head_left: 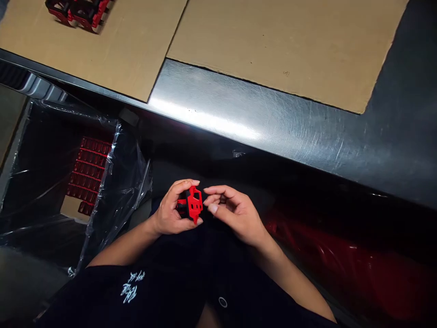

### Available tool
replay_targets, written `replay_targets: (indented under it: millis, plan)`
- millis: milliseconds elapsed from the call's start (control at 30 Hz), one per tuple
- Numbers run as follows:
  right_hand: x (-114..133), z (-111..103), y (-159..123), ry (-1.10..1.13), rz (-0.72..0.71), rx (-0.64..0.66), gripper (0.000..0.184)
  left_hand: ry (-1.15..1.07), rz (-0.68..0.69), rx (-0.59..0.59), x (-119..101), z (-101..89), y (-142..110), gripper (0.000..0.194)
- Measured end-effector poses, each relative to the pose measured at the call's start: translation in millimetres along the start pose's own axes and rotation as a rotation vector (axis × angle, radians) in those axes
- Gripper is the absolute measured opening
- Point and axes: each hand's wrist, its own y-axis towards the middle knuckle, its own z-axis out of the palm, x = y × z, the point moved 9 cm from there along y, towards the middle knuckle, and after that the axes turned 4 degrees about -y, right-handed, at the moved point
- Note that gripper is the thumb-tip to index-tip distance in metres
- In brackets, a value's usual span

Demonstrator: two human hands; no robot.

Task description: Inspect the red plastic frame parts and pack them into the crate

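My left hand [174,209] grips a small red and black plastic part [195,206] above my lap, with the thumb on its lower end and a finger on its upper end. The red face of the part has several cut-out windows and is turned toward the right. Just beside it is my right hand [235,212], its fingers loosely curled and the index finger apart from the thumb. No object shows between those fingers, and their tips are close to the red face.
A metal table [239,109] crosses ahead, bearing cardboard sheets [280,50]. Red and black parts [82,13] stand at the upper left. A plastic-lined bin [118,150] at left holds rows of red parts [88,168]. Red plastic-covered material [358,269] is at lower right.
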Motion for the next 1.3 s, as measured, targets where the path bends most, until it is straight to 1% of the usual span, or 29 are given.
replay_targets:
  millis: [67,133,233,300,367,500,633,800,1067,1167,1233,1300]
  plan:
    - [-3,10,-1,-0.048,0.035,0.056,0.028,0.027,0.051,0.013,-4,3.4,-3,0.093]
    - [-2,17,-1,-0.086,0.048,0.065,0.019,0.075,0.106,0.007,-10,5.0,-3,0.092]
    - [6,18,-3,-0.186,0.003,0.006,0.012,0.137,0.162,-0.017,-17,4.4,0,0.086]
    - [13,16,-4,-0.258,-0.039,-0.033,0.013,0.168,0.177,-0.020,-20,4.2,2,0.087]
    - [17,14,-5,-0.283,-0.060,-0.048,0.014,0.188,0.170,-0.029,-20,3.4,4,0.089]
    - [9,12,-4,-0.215,-0.003,-0.009,0.017,0.121,0.081,-0.057,-11,0.5,2,0.087]
    - [-4,12,-3,-0.090,0.085,0.039,0.026,0.009,-0.001,-0.030,-2,2.9,-2,0.091]
    - [-10,12,-2,-0.016,0.123,0.052,0.029,-0.019,-0.028,-0.035,1,2.4,-4,0.093]
    - [-15,16,-2,0.055,0.130,0.095,0.026,0.062,0.021,-0.011,-7,3.1,0,0.095]
    - [-15,19,-4,0.066,0.118,0.111,0.026,0.106,0.082,0.004,-14,4.3,3,0.094]
    - [-14,18,-5,0.056,0.108,0.093,0.027,0.130,0.134,0.005,-20,5.2,5,0.094]
    - [-13,15,-5,0.065,0.104,0.078,0.028,0.119,0.144,0.004,-21,6.4,7,0.094]
